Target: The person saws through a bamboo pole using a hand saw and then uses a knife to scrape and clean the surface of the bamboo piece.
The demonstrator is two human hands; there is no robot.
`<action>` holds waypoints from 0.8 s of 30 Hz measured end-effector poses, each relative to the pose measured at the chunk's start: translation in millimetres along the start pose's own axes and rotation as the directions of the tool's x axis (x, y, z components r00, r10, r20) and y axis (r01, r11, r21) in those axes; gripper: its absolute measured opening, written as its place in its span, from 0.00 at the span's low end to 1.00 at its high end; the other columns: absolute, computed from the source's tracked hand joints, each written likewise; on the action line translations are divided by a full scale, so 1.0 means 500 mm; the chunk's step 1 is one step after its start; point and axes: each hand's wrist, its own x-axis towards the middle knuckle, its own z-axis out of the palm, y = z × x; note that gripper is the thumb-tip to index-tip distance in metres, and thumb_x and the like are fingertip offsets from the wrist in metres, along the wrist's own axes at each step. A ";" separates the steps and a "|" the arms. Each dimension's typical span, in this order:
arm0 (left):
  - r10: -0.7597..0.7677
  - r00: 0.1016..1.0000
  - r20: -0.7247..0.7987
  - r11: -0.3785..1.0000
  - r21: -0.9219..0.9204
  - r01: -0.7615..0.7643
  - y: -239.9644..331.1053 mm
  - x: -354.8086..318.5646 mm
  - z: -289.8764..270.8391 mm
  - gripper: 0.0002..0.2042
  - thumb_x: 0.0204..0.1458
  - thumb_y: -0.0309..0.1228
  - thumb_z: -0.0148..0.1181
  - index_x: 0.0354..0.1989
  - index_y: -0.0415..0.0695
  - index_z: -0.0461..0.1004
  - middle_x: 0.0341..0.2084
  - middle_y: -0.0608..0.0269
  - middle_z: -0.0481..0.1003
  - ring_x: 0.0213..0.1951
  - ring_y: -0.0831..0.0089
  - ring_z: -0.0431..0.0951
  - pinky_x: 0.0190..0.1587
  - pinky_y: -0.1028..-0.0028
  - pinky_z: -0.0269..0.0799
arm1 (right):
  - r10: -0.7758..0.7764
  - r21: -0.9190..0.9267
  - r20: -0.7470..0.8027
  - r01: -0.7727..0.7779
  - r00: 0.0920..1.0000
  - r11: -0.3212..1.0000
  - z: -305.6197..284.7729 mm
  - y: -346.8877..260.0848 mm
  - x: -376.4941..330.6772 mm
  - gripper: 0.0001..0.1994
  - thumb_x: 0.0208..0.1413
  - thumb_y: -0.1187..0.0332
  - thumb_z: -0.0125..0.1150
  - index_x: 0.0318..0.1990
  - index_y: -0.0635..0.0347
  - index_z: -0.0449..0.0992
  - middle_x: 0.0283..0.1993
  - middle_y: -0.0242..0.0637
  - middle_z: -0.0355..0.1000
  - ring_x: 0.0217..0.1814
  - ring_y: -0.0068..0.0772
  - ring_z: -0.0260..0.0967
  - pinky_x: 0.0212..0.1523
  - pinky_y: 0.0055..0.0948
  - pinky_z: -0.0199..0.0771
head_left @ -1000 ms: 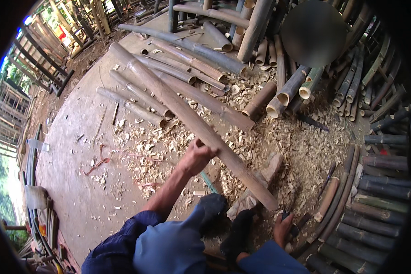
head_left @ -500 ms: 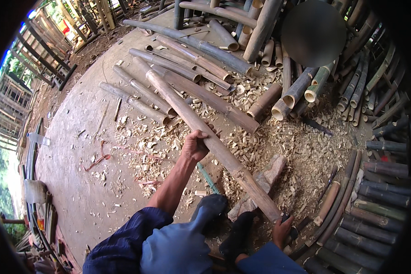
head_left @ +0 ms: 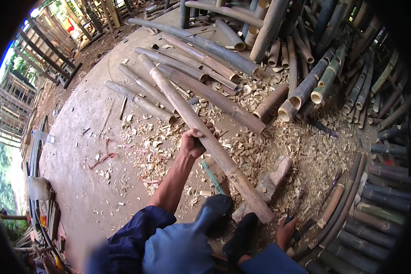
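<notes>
A long brown bamboo pole (head_left: 187,112) slants across the middle, from upper left down toward my feet. My left hand (head_left: 195,141) is wrapped round it near its middle, the thumb on top. Low on the right, my right hand (head_left: 285,232) is closed on the dark handle of what looks like a knife (head_left: 298,198), its narrow blade hard to make out against the shavings. That hand is apart from the pole's near end. Under the lower part of the pole lies a pale stone block (head_left: 274,178), close to my dark-shod feet.
Bamboo shavings (head_left: 255,150) cover the floor. Several cut bamboo poles (head_left: 214,98) lie beyond my left hand. More stand or lean at the upper right (head_left: 301,91), and a stack of dark bamboo lengths (head_left: 383,201) lines the right side. A green strip (head_left: 211,177) lies near my foot.
My right hand has come away from the pole's near end and now sits slightly lower, to its right. The left hand keeps its hold. A person's blurred head at the upper right is gone.
</notes>
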 end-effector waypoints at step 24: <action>0.125 0.983 -0.135 0.322 0.943 0.088 -0.097 -0.082 -0.054 0.10 0.55 0.30 0.60 0.43 0.41 0.76 0.29 0.66 0.75 0.30 0.76 0.73 0.39 0.73 0.71 | 0.121 0.313 -0.190 -0.057 0.974 0.948 0.002 0.054 -0.022 0.28 0.55 0.59 0.66 0.59 0.62 0.65 0.45 0.58 0.75 0.46 0.61 0.76 0.46 0.53 0.74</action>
